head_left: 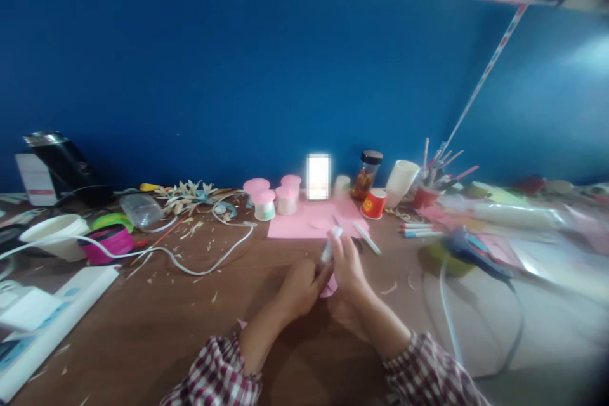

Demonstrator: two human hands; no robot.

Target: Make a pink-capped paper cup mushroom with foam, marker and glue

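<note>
My left hand (301, 288) is closed, thumb and fingers pinched at a small pink paper piece (329, 287) in front of me. Beside it, my right hand (349, 266) closes around a small white object (327, 251), whose kind is blurred and partly covered by the fingers. The two hands almost touch. Just beyond them lies a pink paper sheet (290, 225). Small cups with round pink paper tops (257, 186) stand at its left, and a red paper cup (373, 203) tilts at its right.
A white cable (204, 271) runs across the left side towards a power strip (90, 295). A blue-handled tool, perhaps a glue gun (476, 254), lies right with its cord. Behind are a lidded jar (367, 174), a bright screen (318, 176) and a blue wall (238, 76).
</note>
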